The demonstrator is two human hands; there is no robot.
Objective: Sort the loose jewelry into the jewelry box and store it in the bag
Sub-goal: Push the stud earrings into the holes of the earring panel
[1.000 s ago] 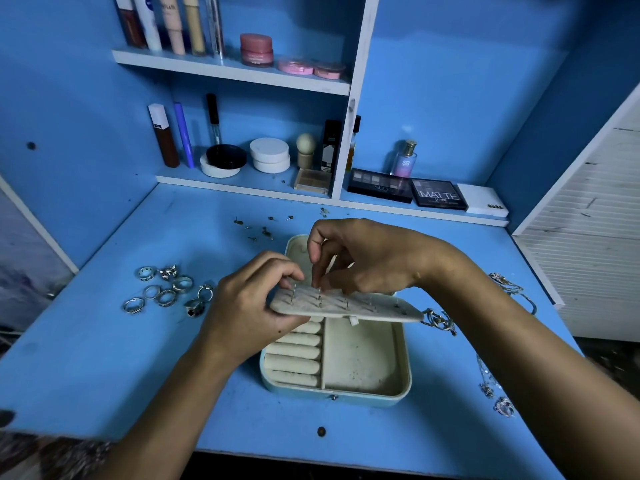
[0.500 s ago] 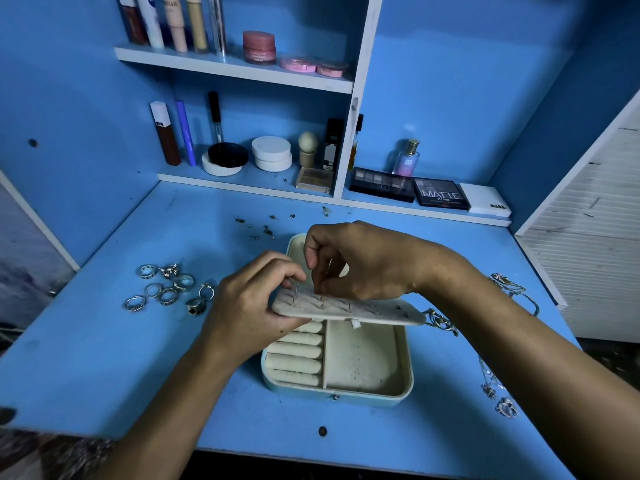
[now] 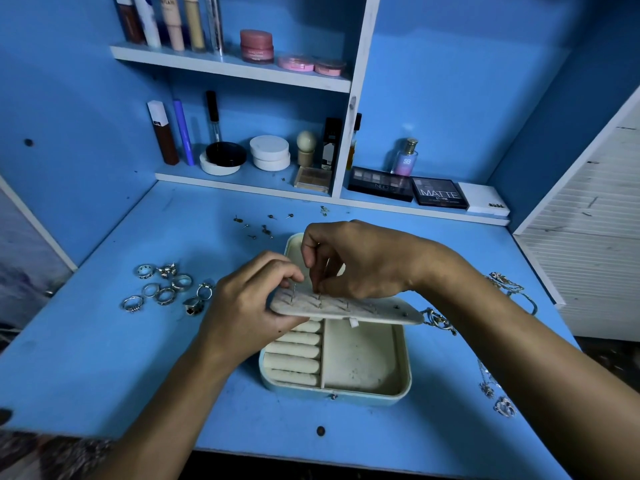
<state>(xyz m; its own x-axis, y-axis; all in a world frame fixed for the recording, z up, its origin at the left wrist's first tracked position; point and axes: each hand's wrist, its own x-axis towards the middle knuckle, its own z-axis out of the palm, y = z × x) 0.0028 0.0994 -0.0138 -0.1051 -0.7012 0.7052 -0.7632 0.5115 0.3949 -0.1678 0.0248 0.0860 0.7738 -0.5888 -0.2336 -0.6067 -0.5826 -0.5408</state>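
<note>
Nearby, rings [image 3: 165, 287] left of jewelry box [image 3: 363, 386]

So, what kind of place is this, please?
Probably a home dressing table: cosmetics on the shelves, eyeshadow palettes, and rings lying loose on the blue desk.

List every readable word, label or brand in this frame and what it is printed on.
"MATTE": black eyeshadow palette on the lower shelf.
"NUDE": white case at the shelf's right end.
"SB": small perfume bottle.
Dark palette beside it: faint lettering, not sure enough to quote.
Top-shelf tubes: lettering too blurred or cut off.
Jewelry box: no text seen.
</note>
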